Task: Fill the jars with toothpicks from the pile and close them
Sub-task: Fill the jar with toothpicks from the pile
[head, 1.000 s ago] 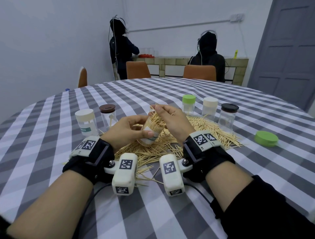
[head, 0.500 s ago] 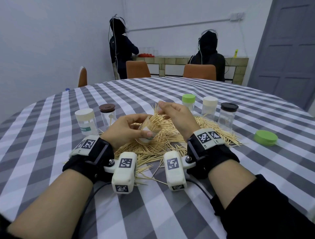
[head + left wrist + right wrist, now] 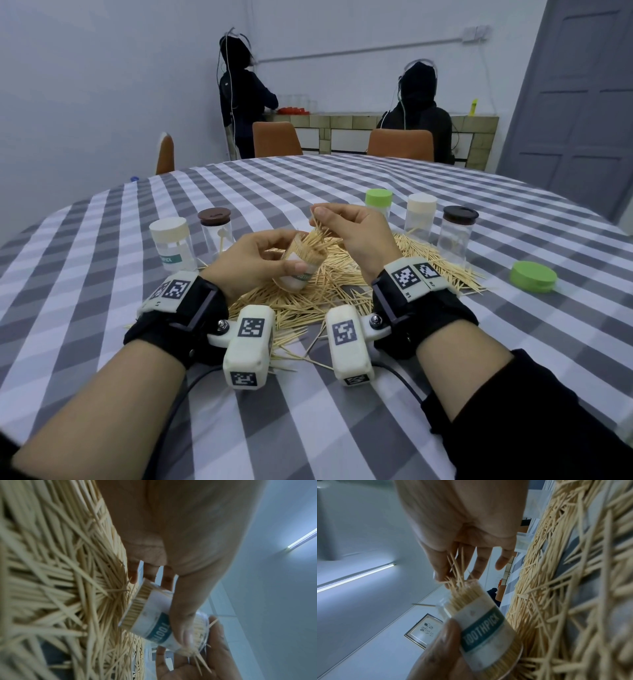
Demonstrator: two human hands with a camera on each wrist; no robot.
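One jar [image 3: 301,265] is in work: it is held tilted above the toothpick pile [image 3: 346,284], its mouth toward the right, packed nearly full, with several sticks standing out past the rim at odd angles. The left hand [image 3: 253,260] has its fingers and thumb curled round the labelled wall of the jar. The right hand [image 3: 356,236] pinches a small bunch of toothpicks [image 3: 456,568] between thumb and fingers just at the mouth.

Judging from this, the main risk is jamming: the jar looks so tightly filled that more sticks pushed in crooked may bend, snap or fan out over the rim. Any left proud of the rim would likely stop the loose green lid [image 3: 532,277], lying well apart on the checked surface [image 3: 308,428], from seating. With the jar tilted, a slack grip could also let sticks slide back onto the pile.

Beyond the pile stand five capped jars: a cream-lidded one [image 3: 173,245] and a brown-lidded one [image 3: 217,233] on the left, a green-lidded [image 3: 378,204], a cream-lidded [image 3: 421,216] and a dark-lidded [image 3: 457,233] on the right.
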